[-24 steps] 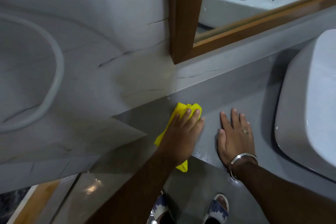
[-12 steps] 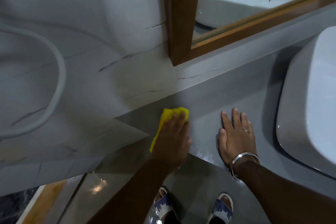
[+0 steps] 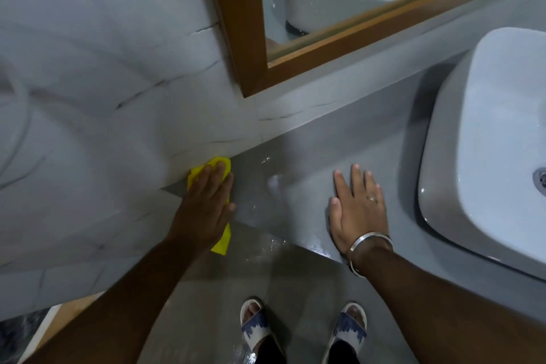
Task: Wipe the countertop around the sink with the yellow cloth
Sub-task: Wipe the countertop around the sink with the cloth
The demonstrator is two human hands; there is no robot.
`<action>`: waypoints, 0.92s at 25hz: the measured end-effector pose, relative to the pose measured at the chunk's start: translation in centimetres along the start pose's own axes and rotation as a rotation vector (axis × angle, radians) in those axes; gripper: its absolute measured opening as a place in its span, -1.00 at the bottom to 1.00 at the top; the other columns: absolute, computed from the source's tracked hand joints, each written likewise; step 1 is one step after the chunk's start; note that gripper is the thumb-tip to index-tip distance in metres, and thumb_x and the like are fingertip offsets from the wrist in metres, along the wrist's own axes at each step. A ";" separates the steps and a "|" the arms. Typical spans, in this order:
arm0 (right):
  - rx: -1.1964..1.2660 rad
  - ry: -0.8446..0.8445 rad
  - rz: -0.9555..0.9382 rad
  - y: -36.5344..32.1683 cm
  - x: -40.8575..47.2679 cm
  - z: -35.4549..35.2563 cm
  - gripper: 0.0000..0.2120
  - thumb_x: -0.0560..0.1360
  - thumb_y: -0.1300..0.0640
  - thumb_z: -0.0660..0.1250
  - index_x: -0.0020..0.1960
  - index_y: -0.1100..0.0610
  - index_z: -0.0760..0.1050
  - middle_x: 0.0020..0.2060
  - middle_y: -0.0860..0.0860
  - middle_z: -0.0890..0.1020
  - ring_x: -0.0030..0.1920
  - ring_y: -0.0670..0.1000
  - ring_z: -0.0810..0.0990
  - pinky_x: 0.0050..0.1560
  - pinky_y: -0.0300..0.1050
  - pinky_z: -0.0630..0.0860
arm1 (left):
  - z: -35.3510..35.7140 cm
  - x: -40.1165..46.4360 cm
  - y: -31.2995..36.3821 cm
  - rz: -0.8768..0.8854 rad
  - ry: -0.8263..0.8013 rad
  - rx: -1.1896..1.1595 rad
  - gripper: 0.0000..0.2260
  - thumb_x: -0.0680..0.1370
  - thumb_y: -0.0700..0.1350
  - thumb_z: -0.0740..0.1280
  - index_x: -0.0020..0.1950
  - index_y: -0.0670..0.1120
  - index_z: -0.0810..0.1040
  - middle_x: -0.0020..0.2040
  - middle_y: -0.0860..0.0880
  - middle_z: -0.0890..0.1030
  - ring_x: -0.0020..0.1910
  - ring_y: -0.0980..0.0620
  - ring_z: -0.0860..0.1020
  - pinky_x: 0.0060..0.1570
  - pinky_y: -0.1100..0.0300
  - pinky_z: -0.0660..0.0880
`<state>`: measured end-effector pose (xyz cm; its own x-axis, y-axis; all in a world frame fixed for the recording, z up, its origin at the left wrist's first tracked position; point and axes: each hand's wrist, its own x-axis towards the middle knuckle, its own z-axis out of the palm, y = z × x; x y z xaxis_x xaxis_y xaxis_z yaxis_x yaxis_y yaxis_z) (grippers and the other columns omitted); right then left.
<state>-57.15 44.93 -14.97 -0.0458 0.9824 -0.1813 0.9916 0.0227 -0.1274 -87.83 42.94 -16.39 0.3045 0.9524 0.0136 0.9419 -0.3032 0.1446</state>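
Note:
My left hand (image 3: 206, 204) lies flat on the yellow cloth (image 3: 222, 241), pressing it onto the grey countertop (image 3: 295, 174) at its far left corner, against the marble wall. Yellow shows past my fingertips and below my palm. My right hand (image 3: 357, 210) rests palm down on the countertop with fingers spread, holding nothing; it wears a ring and a metal bangle. The white basin (image 3: 487, 156) stands on the counter just right of that hand.
A wood-framed mirror (image 3: 245, 38) hangs above the counter's back edge. The marble wall (image 3: 118, 97) bounds the counter on the left. Wet streaks (image 3: 274, 183) shine between my hands. My sandalled feet (image 3: 257, 331) stand on the grey floor below the front edge.
My left hand slid the yellow cloth leftward along the counter into the corner by the wall. My right hand stayed flat in place.

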 end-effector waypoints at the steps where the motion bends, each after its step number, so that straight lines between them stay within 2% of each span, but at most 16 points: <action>1: -0.002 -0.004 0.001 0.1 0.0 -0.1 -0.43 0.50 -0.10 -0.17 0.47 0.03 0.12 0.50 0.15 0.15 0.48 0.22 0.08 0.45 0.13 0.06 | 0.0 0.8 0.6 0.011 -0.003 0.004 -0.46 0.65 0.09 -0.06 0.45 -0.25 0.34 0.50 -0.27 0.26 0.49 -0.30 0.20 0.40 -0.25 0.22; 3: 0.064 -0.017 -0.022 0.2 -0.2 -0.4 -0.42 0.51 -0.10 -0.17 0.49 0.04 0.08 0.51 0.13 0.10 0.50 0.18 0.03 0.47 0.10 0.01 | -0.5 2.7 1.8 0.098 0.032 0.013 -0.47 0.65 0.07 -0.04 0.43 -0.26 0.36 0.49 -0.28 0.28 0.48 -0.29 0.19 0.42 -0.21 0.17; 5: 0.260 0.018 -0.032 0.7 -0.6 -1.3 -0.40 0.51 -0.10 -0.14 0.50 0.08 0.06 0.52 0.11 0.08 0.51 0.14 -0.01 0.48 0.08 -0.01 | -0.3 4.9 3.9 0.199 0.068 0.039 -0.52 0.63 0.02 0.05 0.38 -0.29 0.40 0.44 -0.34 0.34 0.44 -0.33 0.23 0.41 -0.23 0.16; 7: 0.471 0.106 -0.028 1.5 -1.2 -2.5 -0.40 0.51 -0.08 -0.09 0.50 0.15 0.08 0.50 0.08 0.11 0.51 0.10 0.00 0.48 0.02 0.02 | 0.7 8.0 7.9 0.195 0.065 -0.019 -0.52 0.61 0.02 0.08 0.35 -0.29 0.42 0.42 -0.37 0.36 0.42 -0.39 0.27 0.35 -0.29 0.27; 9: 0.524 0.211 -0.047 2.2 -2.4 -3.7 -0.42 0.52 -0.03 -0.03 0.48 0.20 0.11 0.48 0.11 0.18 0.50 0.09 0.06 0.47 -0.02 0.06 | 0.6 10.8 12.6 0.103 0.011 -0.184 -0.44 0.62 0.11 -0.02 0.40 -0.26 0.41 0.44 -0.32 0.35 0.42 -0.38 0.30 0.33 -0.31 0.30; 12: 0.482 0.209 -0.087 1.4 -2.8 -4.5 -0.42 0.52 -0.05 0.01 0.47 0.21 0.15 0.46 0.15 0.25 0.47 0.04 0.09 0.45 0.04 0.15 | -0.4 11.3 12.7 -0.001 -0.031 -0.324 -0.38 0.64 0.18 -0.11 0.46 -0.26 0.31 0.46 -0.31 0.34 0.44 -0.32 0.29 0.41 -0.24 0.22; 15: 0.354 0.087 -0.156 -3.5 0.3 -3.3 -0.35 0.50 -0.15 0.01 0.48 0.19 0.13 0.48 0.19 0.19 0.49 0.12 0.09 0.46 0.03 0.09 | -0.7 7.4 4.7 0.045 0.114 -0.180 -0.43 0.66 0.11 -0.05 0.42 -0.31 0.34 0.40 -0.34 0.41 0.39 -0.29 0.37 0.39 -0.09 0.21; 17: 0.246 0.007 -0.124 -7.7 2.8 -1.6 -0.35 0.51 -0.12 0.10 0.49 0.19 0.08 0.49 0.20 0.15 0.48 0.20 0.11 0.44 0.08 0.09 | -0.7 5.3 1.1 0.107 0.134 -0.088 -0.42 0.65 0.11 -0.06 0.42 -0.31 0.35 0.41 -0.31 0.41 0.39 -0.25 0.39 0.41 0.00 0.14; 19: 0.142 0.006 -0.079 -10.0 5.0 0.7 -0.37 0.53 -0.05 0.13 0.48 0.23 0.08 0.49 0.21 0.16 0.48 0.23 0.11 0.43 0.15 0.10 | 0.0 5.1 0.6 0.135 0.112 -0.072 -0.42 0.65 0.11 -0.05 0.43 -0.30 0.35 0.43 -0.28 0.38 0.42 -0.19 0.34 0.43 0.04 0.12; 21: 0.024 -0.021 -0.140 -8.1 7.1 1.3 -0.38 0.52 -0.04 -0.02 0.48 0.27 0.05 0.49 0.25 0.13 0.48 0.28 0.04 0.44 0.23 0.04 | 0.5 5.5 0.5 0.171 0.106 -0.082 -0.44 0.64 0.10 -0.03 0.44 -0.29 0.34 0.44 -0.26 0.37 0.43 -0.18 0.32 0.42 0.01 0.16; 22: -0.051 -0.023 -0.115 -5.6 8.7 1.2 -0.37 0.51 -0.05 -0.07 0.48 0.29 0.04 0.49 0.27 0.10 0.48 0.31 0.00 0.44 0.26 0.01 | 0.5 5.5 0.4 0.183 0.120 -0.095 -0.44 0.64 0.09 -0.02 0.44 -0.29 0.34 0.44 -0.26 0.37 0.44 -0.17 0.32 0.41 -0.02 0.20; 23: -0.056 -0.025 -0.014 -2.8 9.9 0.5 -0.36 0.50 -0.05 -0.02 0.48 0.27 0.04 0.49 0.27 0.08 0.48 0.32 -0.02 0.44 0.26 -0.01 | 0.4 5.3 0.4 0.186 0.144 -0.106 -0.45 0.64 0.09 -0.02 0.44 -0.28 0.34 0.44 -0.26 0.37 0.44 -0.17 0.33 0.40 -0.05 0.23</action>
<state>-60.42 54.50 -16.91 -0.0619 0.9770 -0.2040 0.9960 0.0474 -0.0756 -85.83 47.87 -16.66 0.4408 0.8773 0.1898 0.8489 -0.4762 0.2294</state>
